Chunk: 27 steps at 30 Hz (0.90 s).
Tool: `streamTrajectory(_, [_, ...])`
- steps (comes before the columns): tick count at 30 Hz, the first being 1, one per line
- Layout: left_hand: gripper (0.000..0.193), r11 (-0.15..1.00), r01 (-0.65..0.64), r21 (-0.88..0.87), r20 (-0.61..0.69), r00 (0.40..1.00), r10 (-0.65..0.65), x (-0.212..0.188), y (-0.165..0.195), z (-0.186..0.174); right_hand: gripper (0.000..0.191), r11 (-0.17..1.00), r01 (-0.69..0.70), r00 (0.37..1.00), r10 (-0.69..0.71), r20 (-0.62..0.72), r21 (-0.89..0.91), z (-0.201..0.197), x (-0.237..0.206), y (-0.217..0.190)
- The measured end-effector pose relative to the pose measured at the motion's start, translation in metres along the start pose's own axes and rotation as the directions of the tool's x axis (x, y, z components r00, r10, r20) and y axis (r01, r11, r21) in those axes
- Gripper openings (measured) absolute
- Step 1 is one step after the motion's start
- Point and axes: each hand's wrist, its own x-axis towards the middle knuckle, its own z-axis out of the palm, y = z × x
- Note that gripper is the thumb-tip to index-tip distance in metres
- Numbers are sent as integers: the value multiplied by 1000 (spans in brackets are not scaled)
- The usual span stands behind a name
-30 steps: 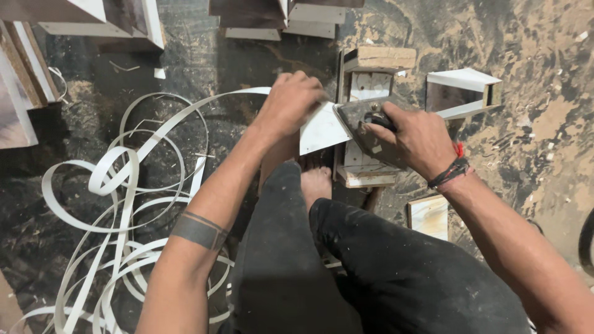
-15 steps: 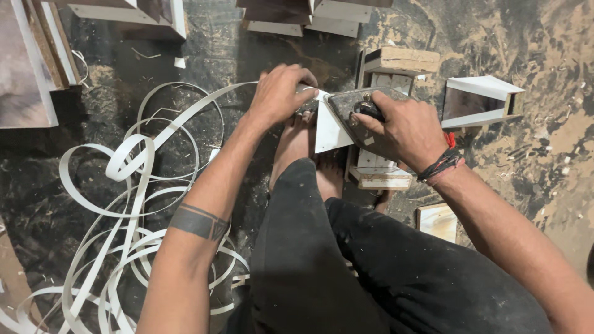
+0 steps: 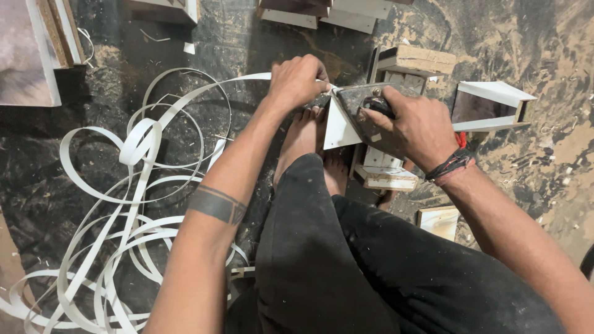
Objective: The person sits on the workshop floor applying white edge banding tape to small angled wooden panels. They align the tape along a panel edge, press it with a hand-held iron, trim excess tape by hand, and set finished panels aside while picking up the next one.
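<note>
Head view, Operator A: Where was the white edge-banding strip (image 3: pixel 139 139)?

Operator B: Coiled loosely on the dusty floor (image 3: pixel 124 37), left of the white panel (image 3: pixel 339 120); one end ran up to that panel's top corner.

Operator A: Hand states?

Operator B: Left hand (image 3: pixel 298 80) was clenched, pinching the strip against the panel. Right hand (image 3: pixel 417 127) was wrapped tight around the dark metal trimmer (image 3: pixel 365 111), pressed onto the panel's right edge.

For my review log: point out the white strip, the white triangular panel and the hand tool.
White strip (image 3: pixel 141 137), head view, on its fold.
Triangular panel (image 3: pixel 339 127), head view, on its white face.
Hand tool (image 3: pixel 359 114), head view, on its metal body.
</note>
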Motion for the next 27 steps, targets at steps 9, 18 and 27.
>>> streamTrajectory(9, [21,994,-15,-105,30,999,18,3,-4,-1,46,999,0,1000,-1,-13,-52,1,1,0])
streamTrajectory(18, [18,988,-64,-143,0,998,64,-6,-5,-5,46,999,3,999,-5,-38,-48,3,-4,3])
streamTrajectory(27, [14,978,-166,-124,-116,981,152,-15,-3,2,46,996,35,996,-42,-78,-78,7,-4,1])
